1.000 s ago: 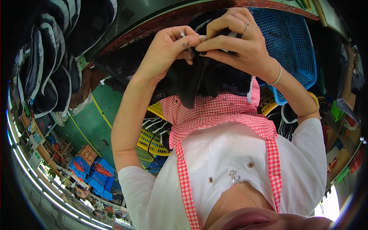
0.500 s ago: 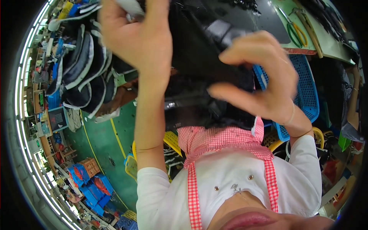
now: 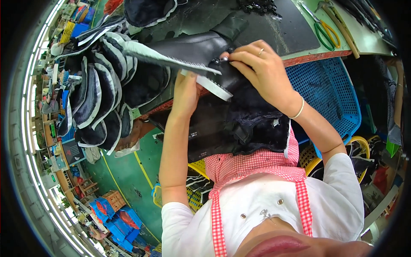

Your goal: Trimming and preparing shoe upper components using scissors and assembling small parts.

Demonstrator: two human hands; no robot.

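Note:
A black leather boot upper [image 3: 188, 46] with a white lower edge is held slanting across the front of the bench. My left hand [image 3: 185, 96] is closed on its white-edged end, some fingers hidden behind it. Bent at the knuckles, my right hand [image 3: 265, 70] pinches at a small shiny dark bit on the upper, too small to name. Below, a second black leather upper [image 3: 209, 137] with dark fluffy lining lies across my lap, over a red-checked apron [image 3: 257, 165].
More white-edged black uppers [image 3: 92, 92] hang bunched at the left. On the dark bench mat [image 3: 295, 32] lie black scraps [image 3: 259, 7]. Scissors [image 3: 327, 36] and a hammer [image 3: 340, 25] rest at the far right. A blue basket [image 3: 325, 98] stands beside the bench.
Both hands have moved down and closer together. The white-edged upper has come into clear view between them. My right hand's fingers, apart and blurred before, are now pinched at it.

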